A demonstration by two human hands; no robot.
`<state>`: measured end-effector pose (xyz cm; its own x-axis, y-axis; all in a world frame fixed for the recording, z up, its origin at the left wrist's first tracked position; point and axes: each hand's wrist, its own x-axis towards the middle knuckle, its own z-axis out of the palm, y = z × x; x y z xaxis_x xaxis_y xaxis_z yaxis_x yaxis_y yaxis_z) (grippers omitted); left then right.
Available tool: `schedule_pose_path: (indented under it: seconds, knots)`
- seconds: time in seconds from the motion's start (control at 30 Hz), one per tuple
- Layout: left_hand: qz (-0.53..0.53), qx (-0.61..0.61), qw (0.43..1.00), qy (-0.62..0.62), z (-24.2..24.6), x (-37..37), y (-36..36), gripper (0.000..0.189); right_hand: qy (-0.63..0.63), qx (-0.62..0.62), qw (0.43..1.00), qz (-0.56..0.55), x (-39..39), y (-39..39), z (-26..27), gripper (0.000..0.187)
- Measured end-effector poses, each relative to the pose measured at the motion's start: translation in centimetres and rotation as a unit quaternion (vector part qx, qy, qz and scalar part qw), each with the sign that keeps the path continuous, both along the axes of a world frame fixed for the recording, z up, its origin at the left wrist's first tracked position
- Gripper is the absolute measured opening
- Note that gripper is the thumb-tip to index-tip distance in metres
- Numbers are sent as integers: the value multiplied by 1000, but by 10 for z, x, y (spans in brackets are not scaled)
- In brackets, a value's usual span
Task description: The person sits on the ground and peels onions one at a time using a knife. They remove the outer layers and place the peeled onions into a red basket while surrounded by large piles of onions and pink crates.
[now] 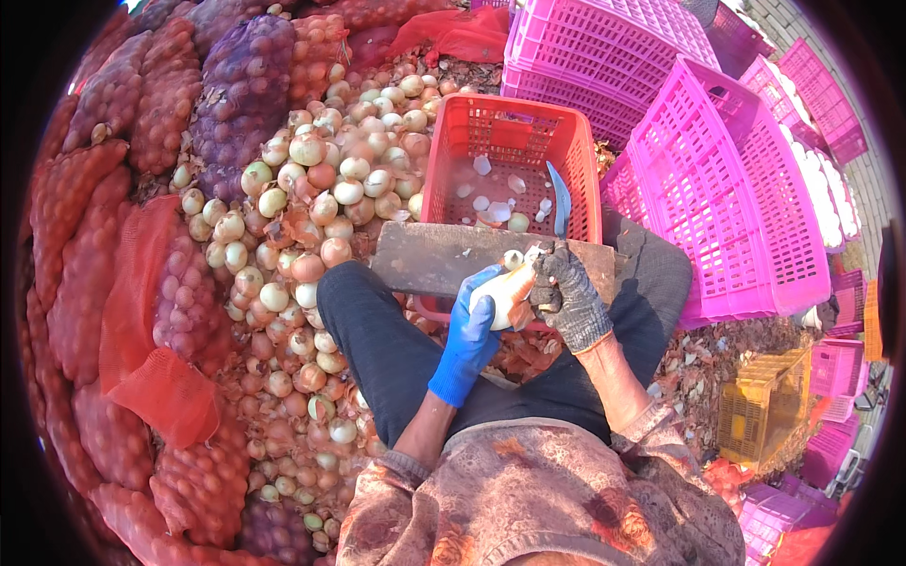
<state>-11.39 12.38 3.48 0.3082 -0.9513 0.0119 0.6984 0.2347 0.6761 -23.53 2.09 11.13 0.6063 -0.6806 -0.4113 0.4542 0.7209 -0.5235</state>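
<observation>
My left hand (471, 336), in a blue coated glove, holds a partly peeled onion (504, 298) above my lap. My right hand (568, 297), in a dirty grey knit glove, is closed at the onion's upper right side, against its loose skin. A knife with a curved blue-grey blade (559, 198) points up from the right hand; its handle is hidden by the fingers. Just beyond the hands, a worn wooden board (439, 258) lies across the near edge of a red plastic crate (591, 170). White onion scraps (499, 211) lie on the crate's bottom.
A large heap of loose onions (308, 269) spreads on my left. Filled mesh onion sacks (241, 99) surround its far and left sides. Pink plastic crates (715, 191) stand at the right, with a yellow crate (761, 410) lower down. Dry onion skins (715, 368) litter the ground.
</observation>
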Motion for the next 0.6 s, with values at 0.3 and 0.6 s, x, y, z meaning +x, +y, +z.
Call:
schedule_pose_path:
  seconds: [0.3,0.6]
  knots:
    - [-98,-69,982,147,31,1,6,67,27,83,988,-124,-33,-48,-36,13]
    - [122,79,980,-133,1,6,0,59,330,-494,803,43,-34,21,12,49]
